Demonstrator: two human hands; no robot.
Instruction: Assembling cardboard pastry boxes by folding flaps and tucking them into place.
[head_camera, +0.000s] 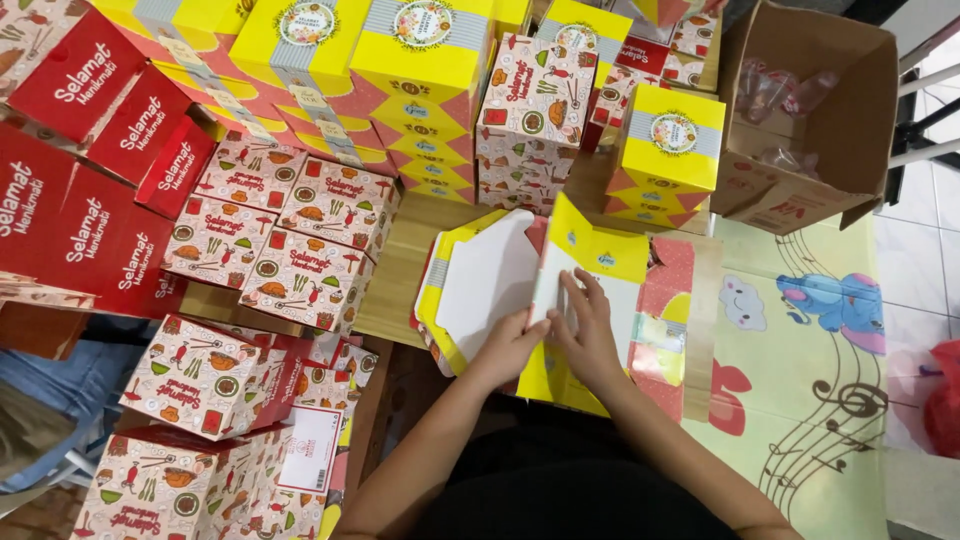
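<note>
Both hands were right in front of the person's body, working on a flat yellow box blank with white inside faces and a red zigzag band. The left hand was closed on the fold line near the middle, thumb and fingers pinching the card, and the right hand lay on the white panel just beside it with fingers spread and pressing, so not really gripping, more pinning it down. The blank sat on top of a stack of unfolded blanks on the wooden table edge, partly hanging over onto the cartoon elephant mat. My guess at what could go wrong: the panel creasing off the score line if the pinch slipped, or the loose stack underneath sliding out since nothing held it. Room was tight. To the left, patterned red-and-white boxes were piled close, with plain red boxes beyond them. Straight ahead, finished yellow boxes stood stacked high, and one yellow box sat near the blank's far edge, so a big elbow swing could topple something. The only open side was to the right over the mat, up to the brown carton at the back.
</note>
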